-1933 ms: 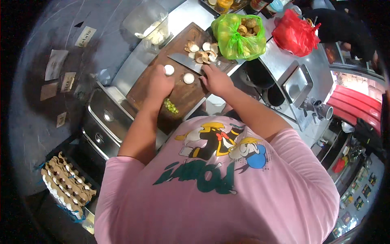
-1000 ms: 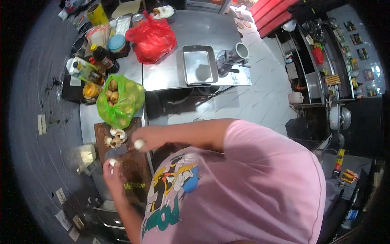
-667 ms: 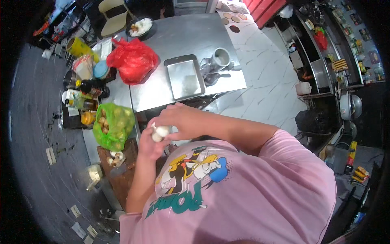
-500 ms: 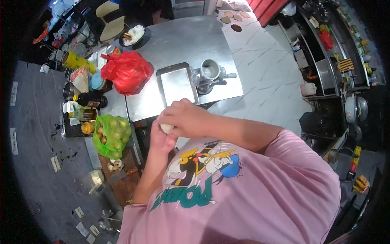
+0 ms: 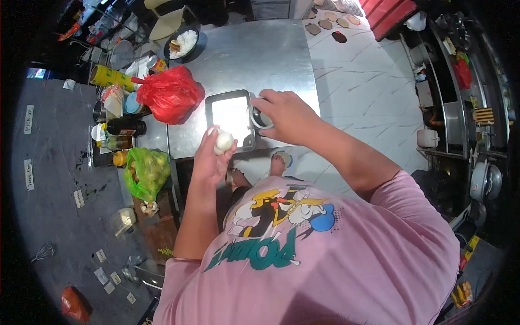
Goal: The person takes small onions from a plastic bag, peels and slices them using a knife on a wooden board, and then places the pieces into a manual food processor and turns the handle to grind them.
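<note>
My left hand (image 5: 213, 157) is curled around smooth white rounded pieces (image 5: 224, 142), held just off the near edge of the steel table. Their kind is not clear. Over the table, my right hand (image 5: 286, 115) wraps the rim of a grey hand-crank grinder's round hopper (image 5: 262, 118), covering its crank and much of its body. Between my hands lies a shallow metal baking tray (image 5: 208, 107), bright with glare. To the left, a green plastic bag (image 5: 146, 176) holds yellowish-brown round items. White and brown scraps (image 5: 149, 208) lie on a brown board (image 5: 158, 230) below it.
A tied red plastic bag (image 5: 172, 95) sits on the steel table (image 5: 244, 49), with a bowl of white food (image 5: 184, 43) behind. Dark bottles (image 5: 124, 127) and jars crowd the left side. My feet (image 5: 277, 164) stand at the table's near edge. Shelves with pots line the right.
My right hand has left my left hand and moved right onto the grinder's hopper. My left hand keeps the white pieces, now more exposed. The whole view has shifted slightly.
</note>
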Action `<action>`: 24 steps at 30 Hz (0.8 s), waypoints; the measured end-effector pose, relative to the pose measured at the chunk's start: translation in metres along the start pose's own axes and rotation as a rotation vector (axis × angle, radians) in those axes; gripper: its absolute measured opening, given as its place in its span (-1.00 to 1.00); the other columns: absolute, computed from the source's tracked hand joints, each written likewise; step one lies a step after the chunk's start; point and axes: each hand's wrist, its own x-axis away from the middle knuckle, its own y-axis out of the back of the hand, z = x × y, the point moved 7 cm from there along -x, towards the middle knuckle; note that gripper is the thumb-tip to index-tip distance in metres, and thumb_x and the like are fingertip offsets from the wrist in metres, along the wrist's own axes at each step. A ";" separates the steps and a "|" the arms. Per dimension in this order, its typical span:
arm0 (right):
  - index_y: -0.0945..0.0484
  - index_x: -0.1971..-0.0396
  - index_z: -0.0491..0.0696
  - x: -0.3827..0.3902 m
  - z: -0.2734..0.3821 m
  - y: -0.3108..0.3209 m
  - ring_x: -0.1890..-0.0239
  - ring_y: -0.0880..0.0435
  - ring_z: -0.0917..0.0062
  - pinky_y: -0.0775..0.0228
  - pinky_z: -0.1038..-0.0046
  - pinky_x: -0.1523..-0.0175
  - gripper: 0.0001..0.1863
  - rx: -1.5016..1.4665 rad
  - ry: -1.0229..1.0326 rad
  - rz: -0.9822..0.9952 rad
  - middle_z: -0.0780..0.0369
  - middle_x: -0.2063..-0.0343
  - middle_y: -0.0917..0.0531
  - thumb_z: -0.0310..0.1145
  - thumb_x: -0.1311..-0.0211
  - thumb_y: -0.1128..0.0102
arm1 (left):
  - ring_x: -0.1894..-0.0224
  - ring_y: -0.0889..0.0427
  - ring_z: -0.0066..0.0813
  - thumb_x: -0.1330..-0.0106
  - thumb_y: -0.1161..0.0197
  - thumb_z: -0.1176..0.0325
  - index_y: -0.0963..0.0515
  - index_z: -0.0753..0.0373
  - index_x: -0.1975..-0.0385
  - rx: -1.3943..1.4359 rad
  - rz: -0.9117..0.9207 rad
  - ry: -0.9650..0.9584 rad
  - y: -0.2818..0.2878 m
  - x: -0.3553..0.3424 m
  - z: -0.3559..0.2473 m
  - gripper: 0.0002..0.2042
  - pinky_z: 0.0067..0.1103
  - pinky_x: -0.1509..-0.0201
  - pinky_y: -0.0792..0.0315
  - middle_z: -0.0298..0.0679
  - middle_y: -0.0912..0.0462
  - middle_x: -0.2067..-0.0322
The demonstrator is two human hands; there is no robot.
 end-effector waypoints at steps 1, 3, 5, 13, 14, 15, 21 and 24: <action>-0.47 -0.47 0.04 0.001 0.000 0.008 -0.32 -0.64 0.15 -0.42 0.10 -0.40 -0.12 -0.006 0.000 -0.002 0.07 -0.36 -0.57 -0.11 -0.14 -0.64 | -0.03 -0.75 -0.20 -0.71 -0.21 0.09 -0.43 0.13 -0.39 -0.048 -0.004 -0.056 -0.011 -0.001 -0.009 -0.59 -0.39 -0.11 -0.75 -0.15 -0.66 -0.06; -0.51 -0.45 0.02 0.003 0.003 0.032 -0.31 -0.65 0.08 -0.50 0.14 -0.40 -0.14 -0.173 0.047 -0.098 0.06 -0.37 -0.58 -0.18 -0.13 -0.68 | -0.08 -0.74 -0.20 -0.70 -0.21 0.12 -0.41 0.14 -0.39 -0.111 -0.001 -0.137 -0.029 -0.002 -0.023 -0.59 -0.32 -0.23 -0.68 -0.15 -0.64 -0.07; -0.51 -0.45 0.02 0.009 -0.012 0.059 -0.29 -0.67 0.16 -0.50 0.19 -0.40 -0.15 -0.269 0.045 -0.203 0.08 -0.35 -0.61 -0.18 -0.14 -0.67 | -0.06 -0.74 -0.22 -0.69 -0.23 0.16 -0.42 0.15 -0.38 -0.187 -0.007 -0.203 -0.050 -0.003 -0.033 -0.60 -0.34 -0.18 -0.70 -0.15 -0.64 -0.06; -0.50 -0.49 0.01 0.047 -0.090 0.117 -0.27 -0.68 0.33 -0.49 0.33 -0.35 -0.11 -0.548 -0.241 -0.351 0.14 -0.33 -0.66 0.00 -0.20 -0.67 | 0.10 -0.72 -0.50 -0.50 -0.50 0.27 -0.49 0.21 -0.34 -1.090 -0.013 -0.627 -0.133 -0.007 -0.048 -0.51 -0.52 0.12 -0.68 -0.23 -0.70 0.07; -0.50 -0.49 0.01 0.051 -0.091 0.115 -0.27 -0.68 0.33 -0.49 0.33 -0.35 -0.11 -0.551 -0.247 -0.356 0.14 -0.33 -0.66 0.00 -0.20 -0.67 | 0.10 -0.72 -0.50 -0.50 -0.50 0.27 -0.49 0.21 -0.34 -1.096 -0.007 -0.625 -0.135 -0.007 -0.046 -0.51 -0.52 0.12 -0.68 -0.23 -0.70 0.07; -0.48 -0.50 0.02 0.055 -0.090 0.113 -0.30 -0.64 0.38 -0.43 0.33 -0.42 -0.13 -0.586 -0.227 -0.356 0.17 -0.32 -0.66 -0.07 -0.23 -0.67 | 0.08 -0.74 -0.43 -0.49 -0.51 0.23 -0.51 0.19 -0.34 -1.099 -0.008 -0.610 -0.136 -0.008 -0.044 -0.50 -0.47 0.04 -0.65 -0.19 -0.74 0.07; -0.44 -0.53 0.04 0.073 -0.098 0.094 -0.41 -0.57 0.36 -0.33 0.22 -0.55 -0.14 -0.654 -0.269 -0.333 0.17 -0.37 -0.62 -0.16 -0.28 -0.65 | 0.08 -0.75 -0.42 -0.47 -0.53 0.26 -0.62 0.22 -0.26 -1.161 0.014 -0.656 -0.149 0.008 -0.050 -0.57 -0.45 -0.05 -0.61 -0.14 -0.79 0.07; -0.44 -0.53 0.04 0.075 -0.100 0.086 -0.42 -0.56 0.35 -0.33 0.21 -0.56 -0.14 -0.671 -0.285 -0.314 0.17 -0.38 -0.62 -0.15 -0.28 -0.65 | 0.10 -0.76 -0.32 -0.43 -0.54 0.31 -0.70 0.24 -0.16 -1.313 0.095 -0.783 -0.150 0.004 -0.051 -0.64 -0.41 -0.02 -0.62 -0.13 -0.79 0.10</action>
